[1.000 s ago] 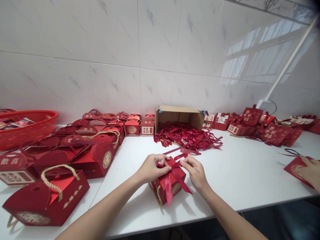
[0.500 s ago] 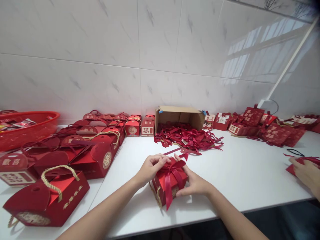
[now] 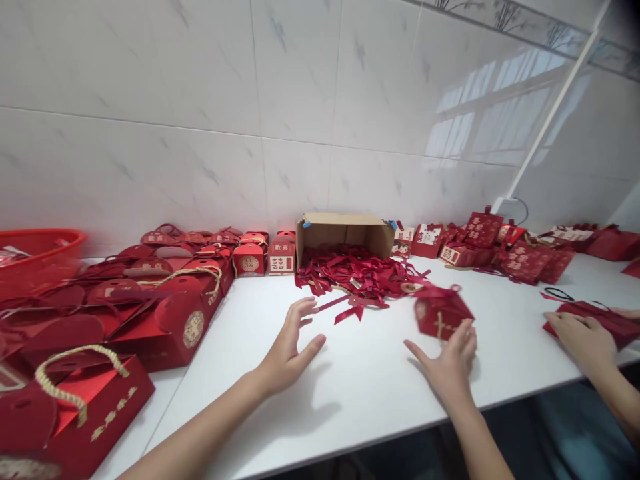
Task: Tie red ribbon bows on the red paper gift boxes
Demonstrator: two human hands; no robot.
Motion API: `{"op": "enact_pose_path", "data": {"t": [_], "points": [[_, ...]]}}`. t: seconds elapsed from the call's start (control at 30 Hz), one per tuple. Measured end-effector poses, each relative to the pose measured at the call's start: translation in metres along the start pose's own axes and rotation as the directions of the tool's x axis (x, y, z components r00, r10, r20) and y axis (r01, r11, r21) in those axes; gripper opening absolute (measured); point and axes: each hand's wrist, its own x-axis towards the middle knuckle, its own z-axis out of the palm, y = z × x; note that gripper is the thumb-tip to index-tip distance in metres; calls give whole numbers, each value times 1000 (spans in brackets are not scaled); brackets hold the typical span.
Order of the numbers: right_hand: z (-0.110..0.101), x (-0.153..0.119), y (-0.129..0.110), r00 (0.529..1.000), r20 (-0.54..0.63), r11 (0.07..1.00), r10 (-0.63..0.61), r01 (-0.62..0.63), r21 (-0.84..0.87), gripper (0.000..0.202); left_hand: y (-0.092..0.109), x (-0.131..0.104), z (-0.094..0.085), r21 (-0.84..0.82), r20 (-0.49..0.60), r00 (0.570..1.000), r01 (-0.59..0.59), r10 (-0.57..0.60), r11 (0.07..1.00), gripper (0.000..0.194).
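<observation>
Since half a second ago, the ribbon-tied box [image 3: 435,317] has gone from between the hands to the near right of the ribbon pile [image 3: 353,272]. Nearest, well left of the pile, stands a rope-handled box [image 3: 113,413]. Before the pile, the left hand [image 3: 286,353] is spread wide; the right hand [image 3: 450,373], nearer than the tied box, is loosely spread, contact unclear. A carton [image 3: 345,219] encloses the pile's far part.
</observation>
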Motion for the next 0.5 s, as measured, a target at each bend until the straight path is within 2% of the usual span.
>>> {"op": "enact_pose_path", "data": {"t": [0.07,0.17,0.2,0.23,0.27,0.33,0.43,0.47,0.5], "points": [[3,1,14,999,39,995,23,-19,-99,116,25,-12,-7,119,-32,999,-36,40,992,35],[4,0,28,977,213,993,6,19,-118,99,67,-40,-31,364,35,995,-104,98,926,43],[4,1,30,962,272,993,-2,33,-110,95,78,-51,-43,456,12,993,-106,113,883,44],[3,1,32,947,320,993,0,37,-109,92,85,-61,-56,540,-66,989,-78,134,838,42],[2,1,33,935,355,993,7,36,-114,90,88,-70,-70,605,-191,968,-12,161,796,39],[-1,1,35,919,394,989,28,31,-142,88,82,-89,-102,712,-433,879,199,198,673,34],[-4,0,35,908,418,990,36,26,-142,89,51,-121,-146,758,-628,756,540,186,366,28],[-4,-1,34,906,423,991,37,22,-133,89,38,-133,-158,724,-683,715,634,152,271,30],[-5,-1,34,904,426,992,38,18,-127,88,24,-144,-167,686,-721,692,702,46,192,34]]}}
